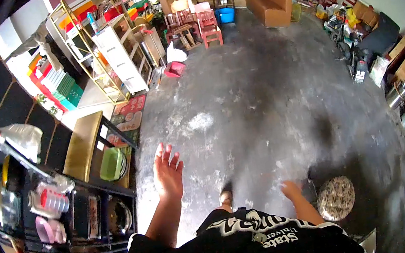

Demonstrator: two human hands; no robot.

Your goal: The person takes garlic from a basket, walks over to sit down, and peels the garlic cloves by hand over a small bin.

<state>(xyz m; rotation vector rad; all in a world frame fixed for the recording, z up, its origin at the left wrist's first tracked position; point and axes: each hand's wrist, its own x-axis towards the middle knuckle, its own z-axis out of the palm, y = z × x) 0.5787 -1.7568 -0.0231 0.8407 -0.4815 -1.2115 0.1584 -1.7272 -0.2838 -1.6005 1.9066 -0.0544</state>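
My left hand (168,176) is raised in front of me with its fingers stretched and a little apart, holding nothing. It is nearest to the shelf rack on the left, where a green basin (111,164) sits, and does not touch it. My right hand (290,189) hangs lower by my side over the floor. Its fingers are small and blurred, and I cannot make out whether they are curled. A round stool with a speckled top (336,198) stands just beyond my right forearm.
Grey concrete floor (240,101) stretches ahead. Black shelving (95,182) with kitchenware lines the left. A white cabinet (119,55), red chairs (210,27), a blue bucket (225,15) and a brown bench (271,5) stand farther off. Piled goods and a metal pot (397,94) line the right wall.
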